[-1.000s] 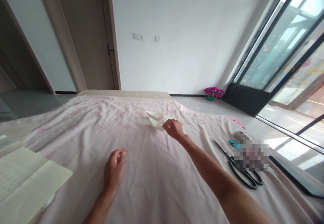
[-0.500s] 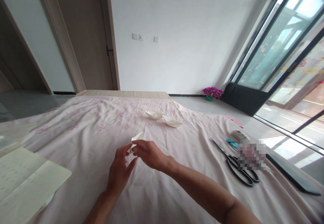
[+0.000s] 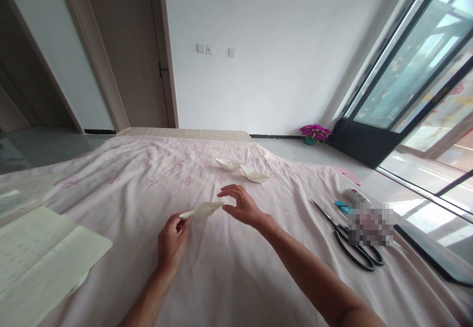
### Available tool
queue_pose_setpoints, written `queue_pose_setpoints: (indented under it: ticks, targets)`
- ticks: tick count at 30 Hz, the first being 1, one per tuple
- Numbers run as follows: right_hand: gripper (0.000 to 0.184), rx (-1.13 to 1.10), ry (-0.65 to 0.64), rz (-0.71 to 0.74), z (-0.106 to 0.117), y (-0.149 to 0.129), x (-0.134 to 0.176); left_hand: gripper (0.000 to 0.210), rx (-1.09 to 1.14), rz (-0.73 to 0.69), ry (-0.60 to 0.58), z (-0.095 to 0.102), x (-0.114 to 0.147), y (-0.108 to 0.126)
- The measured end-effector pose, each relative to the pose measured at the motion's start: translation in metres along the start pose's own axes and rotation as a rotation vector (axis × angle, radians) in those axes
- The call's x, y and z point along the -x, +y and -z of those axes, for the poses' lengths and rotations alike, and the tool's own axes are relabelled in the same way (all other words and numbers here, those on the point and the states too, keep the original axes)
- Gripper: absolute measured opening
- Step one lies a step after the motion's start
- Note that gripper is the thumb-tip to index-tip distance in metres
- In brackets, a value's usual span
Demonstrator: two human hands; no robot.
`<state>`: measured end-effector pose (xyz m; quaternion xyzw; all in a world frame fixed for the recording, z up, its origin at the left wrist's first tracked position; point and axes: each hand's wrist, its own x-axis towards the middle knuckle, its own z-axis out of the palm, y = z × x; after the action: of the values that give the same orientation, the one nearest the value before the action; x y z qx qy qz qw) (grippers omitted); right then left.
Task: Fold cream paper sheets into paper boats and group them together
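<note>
My left hand (image 3: 173, 241) pinches one end of a folded piece of cream paper (image 3: 207, 211), which points up and to the right above the cloth. At the paper's far tip is my right hand (image 3: 241, 206), its thumb and fingers spread apart; whether the thumb touches the tip I cannot tell. Beyond both hands, two folded paper boats, a left one (image 3: 229, 165) and a right one (image 3: 254, 175), lie close together on the pink flowered cloth (image 3: 207, 287).
An open book (image 3: 48, 263) lies at the left. On the right are black-handled scissors (image 3: 354, 248), a small white box (image 3: 356, 196), a blue object (image 3: 342, 208), a blurred-out patch and a long black object (image 3: 432, 255). Pink flowers (image 3: 314, 132) stand on the floor beyond.
My right hand has drawn away from my left and opened, moving right and slightly up. More of the folded paper now shows, still in my left hand. The view has shifted slightly.
</note>
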<state>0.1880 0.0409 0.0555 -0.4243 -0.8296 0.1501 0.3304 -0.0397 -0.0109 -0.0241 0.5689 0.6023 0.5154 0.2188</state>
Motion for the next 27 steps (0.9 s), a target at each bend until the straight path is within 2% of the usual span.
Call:
queue_pose_setpoints:
  ticks: [4,10,12,17,23,27]
  targets:
    - [0.04,0.125,-0.048,0.043,-0.002,0.022,0.0,0.035,0.028,0.05,-0.004,-0.001,-0.002,-0.002]
    - [0.012,0.095,-0.174,-0.004,-0.013,0.028,-0.006,0.033,0.013,0.107,-0.027,0.001,-0.004,0.0]
    - [0.009,0.087,-0.194,-0.01,-0.014,0.029,-0.007,0.034,0.011,0.114,-0.012,0.0,-0.005,-0.001]
    - [0.014,0.22,-0.054,-0.066,-0.004,0.048,-0.012,0.05,0.056,0.103,0.048,-0.003,-0.006,-0.004]
    - [0.018,0.46,0.018,-0.144,0.019,0.088,-0.028,0.04,-0.03,0.082,0.008,-0.002,-0.005,-0.002]
    - [0.018,0.556,0.053,-0.17,0.028,0.102,-0.043,0.04,-0.067,0.093,0.004,0.0,-0.005,0.003]
